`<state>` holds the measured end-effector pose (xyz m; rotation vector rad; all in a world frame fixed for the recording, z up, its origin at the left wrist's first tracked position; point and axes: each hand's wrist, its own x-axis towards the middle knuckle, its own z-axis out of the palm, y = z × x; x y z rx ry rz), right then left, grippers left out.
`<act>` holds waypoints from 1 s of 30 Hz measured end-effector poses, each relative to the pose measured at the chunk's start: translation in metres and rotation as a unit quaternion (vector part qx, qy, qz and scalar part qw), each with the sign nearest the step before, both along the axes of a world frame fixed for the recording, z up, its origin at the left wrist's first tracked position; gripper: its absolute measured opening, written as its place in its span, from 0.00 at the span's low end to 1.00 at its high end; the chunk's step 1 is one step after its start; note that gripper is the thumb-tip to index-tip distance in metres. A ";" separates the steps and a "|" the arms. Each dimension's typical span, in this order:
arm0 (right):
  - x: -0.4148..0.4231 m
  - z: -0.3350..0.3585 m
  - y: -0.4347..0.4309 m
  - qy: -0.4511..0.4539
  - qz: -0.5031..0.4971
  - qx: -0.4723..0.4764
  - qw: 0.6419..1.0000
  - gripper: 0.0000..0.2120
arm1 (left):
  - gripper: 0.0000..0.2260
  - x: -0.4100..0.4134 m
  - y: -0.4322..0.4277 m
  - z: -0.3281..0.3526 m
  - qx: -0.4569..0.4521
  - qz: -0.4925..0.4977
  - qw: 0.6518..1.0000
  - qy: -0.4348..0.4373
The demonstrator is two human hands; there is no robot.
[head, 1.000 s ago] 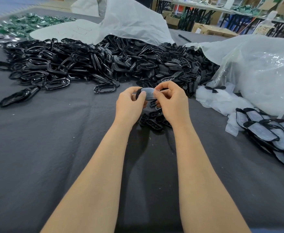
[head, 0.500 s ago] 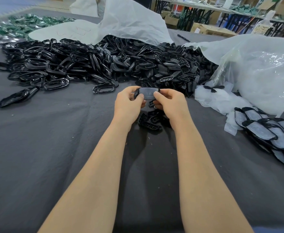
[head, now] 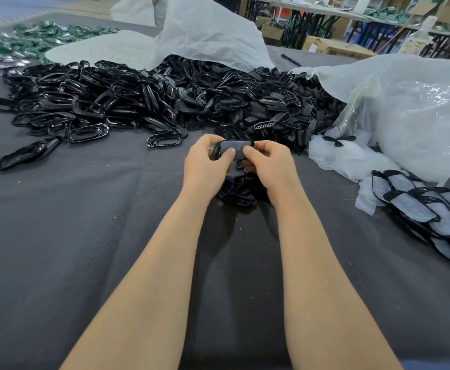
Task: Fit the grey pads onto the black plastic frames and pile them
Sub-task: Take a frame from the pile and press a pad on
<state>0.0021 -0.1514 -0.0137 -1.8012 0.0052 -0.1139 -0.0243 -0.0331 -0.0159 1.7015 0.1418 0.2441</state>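
Centre view: my left hand (head: 205,162) and right hand (head: 269,164) both pinch one grey pad (head: 235,147) in its black frame (head: 216,154), thumbs on its face, just above the cloth (head: 85,236). I judge uneven thumb pressure could pop an edge from the rim, or drop it among loose black parts (head: 238,192) underneath at six o'clock. The pad looks matte, smooth, rounded-oblong; the glossy frame curls round its left end. The finished pieces (head: 418,206) pile at three o'clock.

Left hand (head: 205,166) beside right hand (head: 269,166), curled
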 end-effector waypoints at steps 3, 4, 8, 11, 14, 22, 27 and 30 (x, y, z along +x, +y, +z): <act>-0.001 0.001 0.000 -0.013 0.002 -0.001 1.000 0.04 | 0.10 0.001 0.001 0.001 0.007 0.008 1.000 -0.001; -0.001 0.001 0.001 -0.018 0.002 0.000 1.000 0.04 | 0.10 0.001 0.001 0.001 0.007 0.009 1.000 0.000; -0.001 0.002 0.003 -0.027 0.000 -0.006 1.000 0.03 | 0.09 0.001 0.001 0.001 0.001 0.000 1.000 0.007; -0.002 0.002 0.003 -0.025 0.002 -0.014 1.000 0.04 | 0.08 0.001 0.000 0.000 0.001 0.000 1.000 0.001; -0.003 0.003 0.004 -0.022 0.013 -0.005 1.000 0.05 | 0.05 0.000 0.000 0.000 0.009 -0.006 1.000 -0.025; -0.005 0.003 0.008 -0.015 0.022 0.004 1.000 0.03 | 0.08 0.003 0.000 0.000 -0.058 0.006 0.998 -0.007; -0.004 0.003 0.010 -0.019 0.054 -0.033 0.998 0.03 | 0.08 0.003 -0.001 0.000 -0.101 0.017 0.995 -0.003; -0.004 0.002 0.008 -0.022 0.043 -0.010 0.999 0.07 | 0.07 0.001 -0.001 0.001 -0.082 0.000 0.997 -0.003</act>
